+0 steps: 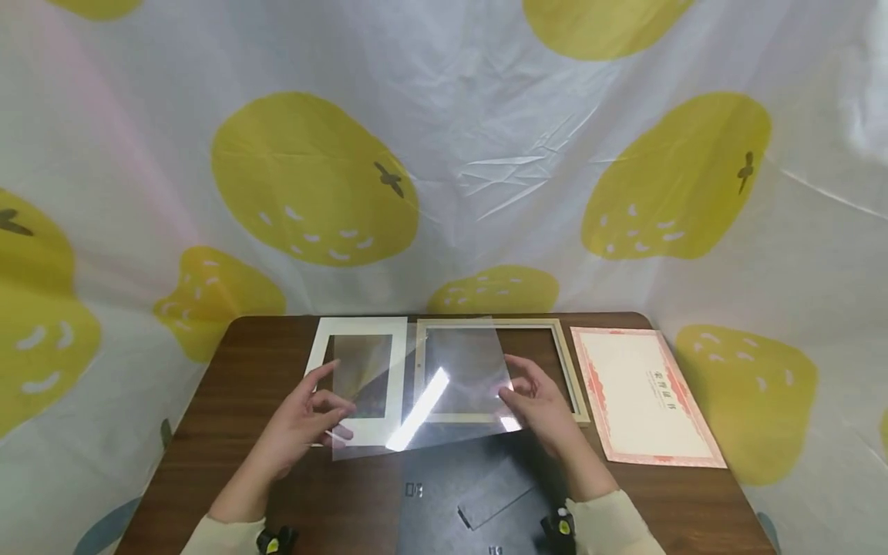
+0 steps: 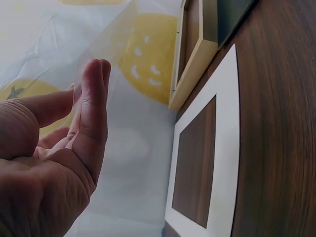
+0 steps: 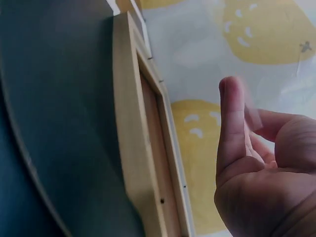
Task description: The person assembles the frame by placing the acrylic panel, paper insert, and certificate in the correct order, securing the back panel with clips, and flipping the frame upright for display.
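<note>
A clear transparent sheet [image 1: 465, 378], catching a bright streak of light, is held up and tilted between both hands. The left hand [image 1: 305, 416] pinches its left edge between thumb and fingers. At the opposite edge, the right hand [image 1: 541, 405] pinches the sheet in the same way; its thumb and fingertip meet in the right wrist view. Behind the sheet are a white mat board [image 1: 397, 378] with a rectangular window and a light wooden picture frame [image 1: 570, 370], both lying on the table. Closest to the person lies a dark backing board [image 1: 433, 505] with a stand flap.
A certificate [image 1: 638, 393] with a red ornate border lies right of the frame, along the table's right side. The brown wooden table [image 1: 208, 432] ends at the back against a white curtain [image 1: 499, 193] printed with yellow fruit.
</note>
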Demonstrator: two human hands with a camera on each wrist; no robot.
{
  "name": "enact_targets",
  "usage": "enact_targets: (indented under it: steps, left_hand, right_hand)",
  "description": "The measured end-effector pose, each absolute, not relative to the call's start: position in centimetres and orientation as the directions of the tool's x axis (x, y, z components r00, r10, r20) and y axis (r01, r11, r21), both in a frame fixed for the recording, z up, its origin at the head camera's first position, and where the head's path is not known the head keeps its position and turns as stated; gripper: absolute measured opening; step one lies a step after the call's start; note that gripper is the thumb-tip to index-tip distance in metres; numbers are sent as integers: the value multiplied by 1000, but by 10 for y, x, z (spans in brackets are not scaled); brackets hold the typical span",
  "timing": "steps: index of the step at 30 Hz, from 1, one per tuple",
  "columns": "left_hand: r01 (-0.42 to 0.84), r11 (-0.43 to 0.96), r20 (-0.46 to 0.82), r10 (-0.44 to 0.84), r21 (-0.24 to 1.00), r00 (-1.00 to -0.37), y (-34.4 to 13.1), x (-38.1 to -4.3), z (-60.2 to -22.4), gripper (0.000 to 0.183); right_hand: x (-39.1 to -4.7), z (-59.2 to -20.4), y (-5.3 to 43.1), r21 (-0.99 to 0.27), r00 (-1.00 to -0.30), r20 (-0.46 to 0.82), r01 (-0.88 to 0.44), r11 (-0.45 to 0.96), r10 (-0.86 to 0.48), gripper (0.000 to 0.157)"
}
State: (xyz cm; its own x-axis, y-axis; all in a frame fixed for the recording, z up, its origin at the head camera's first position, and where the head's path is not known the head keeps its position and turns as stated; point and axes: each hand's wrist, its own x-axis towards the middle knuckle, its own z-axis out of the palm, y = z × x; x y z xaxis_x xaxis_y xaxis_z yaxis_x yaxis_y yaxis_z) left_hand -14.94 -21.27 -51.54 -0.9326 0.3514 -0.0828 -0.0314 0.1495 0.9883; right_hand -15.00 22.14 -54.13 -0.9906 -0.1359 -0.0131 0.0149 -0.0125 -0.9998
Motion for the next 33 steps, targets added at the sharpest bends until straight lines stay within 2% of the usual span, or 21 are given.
enact_targets:
  steps: [8,14,21,27,33]
  left_hand:
    - [-74,129,-115,354,989,-928,-197,-151,-523,82]
    - [-73,103,-105,365,992,-925,-188,-150,-524,84]
    - [-28,123,-73,384,992,-921,-182,-152,-522,78]
    - [5,181,-71,410,983,-909,-164,-165,-527,74]
    - [81,302,-40,375,950,-926,-135,-183,-533,67]
  right_hand:
    - [-151,-553,235,-993,-997,-9,18,-117,-83,67]
    - [-151,-560,246,-991,-997,29,-19,-132,-72,66]
    - [-153,-555,259,-991,-999,27,-23,-135,-25,68]
    - [-152,-554,279,-996,-999,5,-9,-85,52,70]
    - [-153,-559,293,-1000,-997,3,-5,-27,81,71]
